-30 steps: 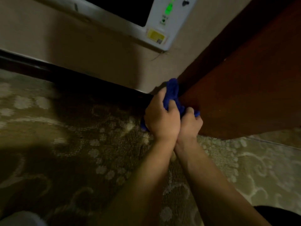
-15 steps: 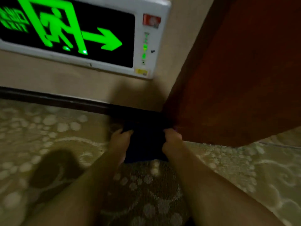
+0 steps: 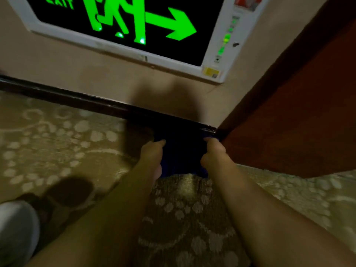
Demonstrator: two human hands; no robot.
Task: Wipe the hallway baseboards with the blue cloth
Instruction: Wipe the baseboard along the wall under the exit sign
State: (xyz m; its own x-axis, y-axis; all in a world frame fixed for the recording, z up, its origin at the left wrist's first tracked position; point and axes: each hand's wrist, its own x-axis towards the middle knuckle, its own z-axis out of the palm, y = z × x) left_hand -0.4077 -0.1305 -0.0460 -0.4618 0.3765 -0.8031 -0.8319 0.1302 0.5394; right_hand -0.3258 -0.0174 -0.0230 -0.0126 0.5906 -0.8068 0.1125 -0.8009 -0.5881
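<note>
Fingers of the left hand [image 3: 152, 157] and right hand [image 3: 212, 155] pinch the blue cloth [image 3: 182, 151] stretched between them against the baseboard [image 3: 77, 98], whose long axis runs away leftward, nearer the left hand.

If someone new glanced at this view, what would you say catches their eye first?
The glowing green exit sign on the wall at the top dominates the dim scene, its arrow pointing right. Below it, the left hand and right hand hold a dark blue cloth stretched between them against the dark baseboard, right at the corner where a reddish-brown wooden panel meets the wall. Patterned beige carpet fills the floor.
</note>
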